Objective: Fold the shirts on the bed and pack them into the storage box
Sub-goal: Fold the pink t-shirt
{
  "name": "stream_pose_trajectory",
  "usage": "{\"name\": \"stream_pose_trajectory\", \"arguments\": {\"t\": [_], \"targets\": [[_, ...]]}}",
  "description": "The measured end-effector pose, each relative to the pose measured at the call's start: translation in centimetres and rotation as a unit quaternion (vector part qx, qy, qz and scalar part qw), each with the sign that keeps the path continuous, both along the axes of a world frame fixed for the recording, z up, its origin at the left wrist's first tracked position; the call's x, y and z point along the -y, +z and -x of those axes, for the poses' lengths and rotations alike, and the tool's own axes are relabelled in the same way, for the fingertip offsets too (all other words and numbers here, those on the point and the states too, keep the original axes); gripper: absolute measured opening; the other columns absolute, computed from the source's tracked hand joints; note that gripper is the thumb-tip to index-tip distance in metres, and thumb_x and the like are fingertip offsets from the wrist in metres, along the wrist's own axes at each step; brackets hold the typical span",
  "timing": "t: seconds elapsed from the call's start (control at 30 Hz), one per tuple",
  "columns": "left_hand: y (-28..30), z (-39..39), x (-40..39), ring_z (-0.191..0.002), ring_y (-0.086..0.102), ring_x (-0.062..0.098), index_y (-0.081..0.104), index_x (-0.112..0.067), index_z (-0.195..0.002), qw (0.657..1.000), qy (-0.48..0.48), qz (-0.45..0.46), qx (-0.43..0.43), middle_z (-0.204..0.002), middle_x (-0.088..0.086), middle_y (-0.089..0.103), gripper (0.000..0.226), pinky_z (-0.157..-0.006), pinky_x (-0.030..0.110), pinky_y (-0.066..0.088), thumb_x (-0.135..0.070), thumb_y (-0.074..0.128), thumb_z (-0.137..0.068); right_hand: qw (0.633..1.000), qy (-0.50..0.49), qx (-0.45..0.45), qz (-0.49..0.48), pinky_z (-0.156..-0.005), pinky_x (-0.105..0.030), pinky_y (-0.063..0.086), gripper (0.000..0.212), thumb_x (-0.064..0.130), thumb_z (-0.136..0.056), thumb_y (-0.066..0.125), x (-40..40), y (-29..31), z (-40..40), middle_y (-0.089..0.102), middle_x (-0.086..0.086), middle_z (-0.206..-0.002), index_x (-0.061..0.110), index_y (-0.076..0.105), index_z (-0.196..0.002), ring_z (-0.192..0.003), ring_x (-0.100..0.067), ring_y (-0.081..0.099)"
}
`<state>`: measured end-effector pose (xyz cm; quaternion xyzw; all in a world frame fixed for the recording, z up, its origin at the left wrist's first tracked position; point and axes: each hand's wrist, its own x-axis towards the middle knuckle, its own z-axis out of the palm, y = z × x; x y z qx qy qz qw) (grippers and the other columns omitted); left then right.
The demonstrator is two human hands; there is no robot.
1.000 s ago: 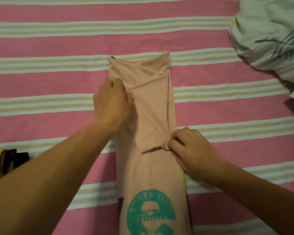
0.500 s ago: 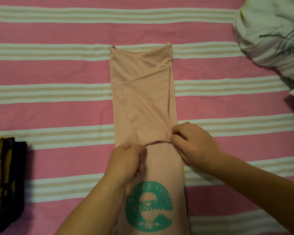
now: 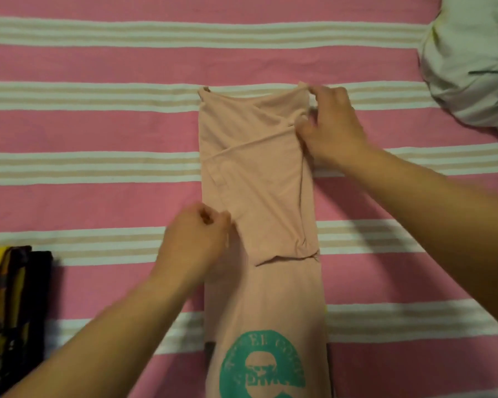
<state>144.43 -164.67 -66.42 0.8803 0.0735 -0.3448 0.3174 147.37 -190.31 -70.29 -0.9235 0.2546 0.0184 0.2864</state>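
- Head view: a pink shirt lies on the striped bed as a long narrow strip. Its long axis runs straight away from the person, with the green print at the near end and the folded-in sleeves at the far end.
- The right hand is at the far right corner of the strip. Its fingers are curled and pinch the top edge and the fold just below it, so it is clamped on the cloth.
- The left hand sits at the strip's left edge, about halfway along and nearer the person than the right hand. Its fingers are bunched together at the sleeve flap's edge; it appears to pinch the shirt there, though the contact is partly hidden.
- From the right hand the body of the shirt extends back toward the person; from the left hand it lies just to the right.
- My judgement: the coming fold runs along this long axis, the far end brought toward the print, and the right hand already has that end.
- Left of the left hand, well apart, sits a dark patterned garment. Beyond the right hand, off to its right, lies a pale bundle of cloth.
- No storage box is in view.
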Motion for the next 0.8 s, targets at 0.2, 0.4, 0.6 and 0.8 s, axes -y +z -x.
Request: {"name": "stream_pose_trajectory", "arguments": {"t": [0.2, 0.4, 0.6, 0.8], "targets": [[-4.0, -15.1, 3.5, -0.068, 0.06, 0.013, 0.069, -0.016, -0.103, 0.982, 0.137, 0.132, 0.024, -0.089, -0.002, 0.069, 0.037, -0.066, 0.031, 0.058, -0.049, 0.076, -0.087, 0.926, -0.221, -0.045, -0.302, -0.066, -0.041, 0.061, 0.037, 0.014, -0.085, 0.069, 1.8, -1.3, -4.8, 0.069, -0.01, -0.1, 0.013, 0.061, -0.121, -0.081, -0.023, 0.068], [-2.4, -17.1, 2.7, -0.065, 0.045, 0.008, 0.063, -0.023, -0.089, 0.962, 0.057, 0.241, -0.116, -0.074, -0.004, 0.052, 0.011, -0.052, 0.023, 0.046, -0.014, 0.069, -0.091, 0.905, -0.145, 0.026, -0.398, -0.054, -0.032, 0.056, 0.012, 0.002, -0.089, 0.067, 1.3, 2.8, -2.3, 0.064, -0.007, -0.079, 0.011, 0.063, -0.095, -0.062, -0.015, 0.064], [3.0, -4.7, -4.6, -0.072, 0.055, 0.011, 0.07, -0.013, -0.094, 0.952, 0.006, 0.305, 0.015, -0.077, -0.002, 0.065, 0.018, -0.069, 0.024, 0.044, 0.003, 0.069, -0.086, 0.968, -0.018, 0.067, -0.24, -0.072, -0.014, 0.045, 0.026, 0.007, -0.076, 0.077, -3.1, 8.3, 10.8, 0.062, 0.008, -0.086, 0.027, 0.062, -0.083, -0.078, 0.0, 0.056], [0.1, 4.6, -8.9, -0.081, 0.071, 0.014, 0.071, -0.019, -0.108, 0.97, 0.008, 0.23, -0.083, -0.095, 0.005, 0.076, 0.037, -0.076, 0.024, 0.058, 0.012, 0.06, -0.092, 0.987, 0.052, -0.038, -0.147, -0.087, -0.004, 0.038, 0.034, -0.007, -0.078, 0.072, -8.7, 2.6, 21.8, 0.046, 0.004, -0.11, 0.021, 0.064, -0.096, -0.1, 0.0, 0.05]]}}
